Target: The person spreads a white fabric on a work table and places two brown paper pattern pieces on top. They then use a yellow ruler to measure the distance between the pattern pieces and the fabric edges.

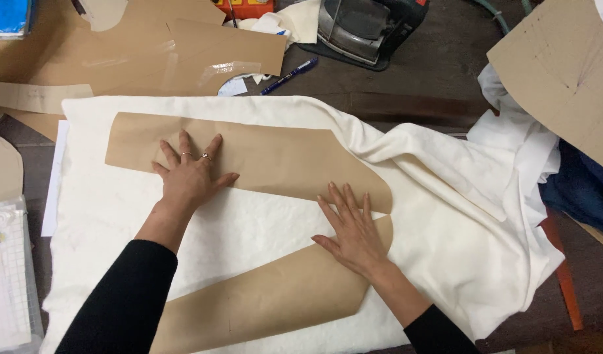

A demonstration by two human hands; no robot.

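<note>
- Black sleeves are seen nearest the camera, one on each forearm, reaching up from the lower edge of the view.
- The right hand (352, 229) is laid flat, palm down, fingers spread and released, on the brown paper pattern piece (262, 160); nothing is gripped by it.
- The left hand (190, 176) is likewise pressed flat with fingers fanned on the upper arm of the same pattern piece; two rings are worn on it, and nothing is clasped.
- The brown paper pattern piece is spread on the white fabric (249, 229), near the middle of the view; it bends round at the right, so that a long upper arm and a lower arm running toward the near left are formed.
- The white fabric is laid smooth under the pattern and is bunched in folds at the right, where it hangs over the edge of the dark worktop (413, 85).
- Further brown paper pieces (183, 52) are lain at the far left, partly overlapping one another.
- A blue pen (290, 75) is seen beyond the fabric, and a flat iron (364, 29) is stood on its dark mat just behind it.
- A large cardboard sheet (564, 72) is seen at the upper right, above dark blue cloth (583, 190).
- A clear box of papers (10, 275) is placed at the left edge.
</note>
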